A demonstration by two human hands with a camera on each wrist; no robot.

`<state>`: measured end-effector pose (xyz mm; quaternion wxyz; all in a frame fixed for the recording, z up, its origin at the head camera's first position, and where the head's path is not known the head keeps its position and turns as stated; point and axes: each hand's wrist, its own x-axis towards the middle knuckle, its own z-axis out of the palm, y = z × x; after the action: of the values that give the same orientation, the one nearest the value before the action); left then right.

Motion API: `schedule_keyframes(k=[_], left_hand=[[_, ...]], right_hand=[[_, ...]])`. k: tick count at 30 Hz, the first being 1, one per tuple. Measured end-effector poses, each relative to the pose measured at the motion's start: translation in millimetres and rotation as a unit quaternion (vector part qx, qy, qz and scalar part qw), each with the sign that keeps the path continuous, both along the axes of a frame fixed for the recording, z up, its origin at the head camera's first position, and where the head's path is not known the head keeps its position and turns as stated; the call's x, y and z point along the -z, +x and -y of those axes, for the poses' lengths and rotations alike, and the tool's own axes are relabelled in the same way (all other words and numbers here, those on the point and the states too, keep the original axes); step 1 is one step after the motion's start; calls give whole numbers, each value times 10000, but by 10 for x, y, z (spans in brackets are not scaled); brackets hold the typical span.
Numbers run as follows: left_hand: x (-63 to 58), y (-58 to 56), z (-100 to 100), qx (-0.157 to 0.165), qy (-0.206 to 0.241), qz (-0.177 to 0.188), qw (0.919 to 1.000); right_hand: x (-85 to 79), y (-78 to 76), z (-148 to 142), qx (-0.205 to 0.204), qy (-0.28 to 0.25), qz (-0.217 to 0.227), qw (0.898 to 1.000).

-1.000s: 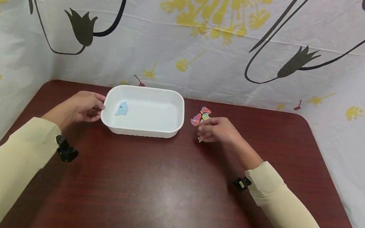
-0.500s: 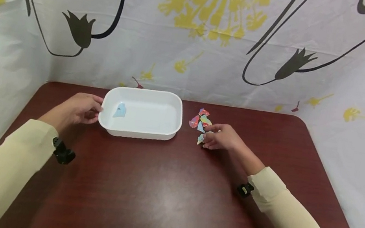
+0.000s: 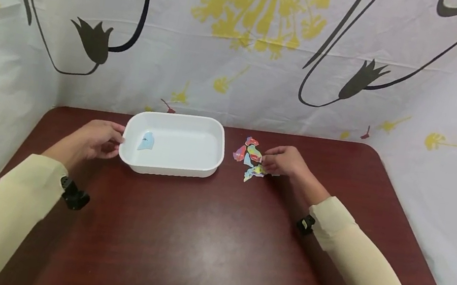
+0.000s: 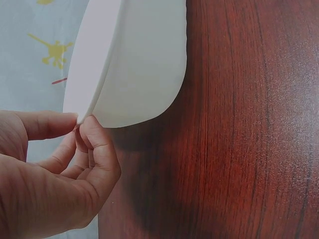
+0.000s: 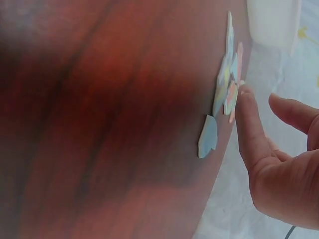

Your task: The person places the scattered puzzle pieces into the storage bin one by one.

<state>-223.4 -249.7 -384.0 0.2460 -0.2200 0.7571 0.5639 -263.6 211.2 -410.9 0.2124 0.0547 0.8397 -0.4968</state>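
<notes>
My left hand (image 3: 96,139) pinches the left rim of a white plastic tray (image 3: 170,170) between thumb and fingers; the left wrist view shows the tray wall (image 4: 144,64) close. Inside the tray, toward its left, lies a light-blue puzzle piece (image 3: 146,141). Right of the tray, several flat puzzle pieces lie clustered: a red one (image 3: 251,141), a pink-purple one (image 3: 239,153) and a blue-yellow one (image 3: 253,172) among them. My right hand (image 3: 286,161) is at the cluster's right side, thumb and index finger apart, an index fingertip right at the pieces. A pale-blue piece (image 5: 208,136) lies below that finger in the right wrist view.
The dark red-brown table (image 3: 194,246) reaches back to a white curtain (image 3: 202,78) with yellow and grey flower prints. The tray stands near the table's back edge. Cameras are strapped at both wrists, including a black one (image 3: 74,194) on the left.
My right hand has moved from over the cluster to its right side, uncovering more pieces, including the blue-yellow one. The left hand stays on the tray rim. The head view has shifted slightly.
</notes>
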Motion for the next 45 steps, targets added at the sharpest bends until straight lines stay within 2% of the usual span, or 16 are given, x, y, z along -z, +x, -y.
schedule_keyframes(k=[13, 19, 25, 32, 39, 45], left_hand=[[2, 1, 5, 13, 35, -43, 10000], [20, 21, 19, -17, 6, -3, 10000], [25, 20, 37, -14, -11, -22, 10000], [23, 23, 18, 6, 54, -15, 10000], [10, 14, 23, -62, 52, -52, 10000], [13, 12, -2, -95, 41, -24, 9999]], right_hand=[[-51, -144, 129, 314, 356, 44, 9989], [-12, -149, 184, 343, 503, 64, 9981], [55, -148, 233, 316, 907, -46, 9954], [76, -152, 283, 112, 1656, -415, 9853], [149, -159, 383, -10, 2078, -978, 9733], [214, -172, 418, -36, 2512, -1130, 9613]])
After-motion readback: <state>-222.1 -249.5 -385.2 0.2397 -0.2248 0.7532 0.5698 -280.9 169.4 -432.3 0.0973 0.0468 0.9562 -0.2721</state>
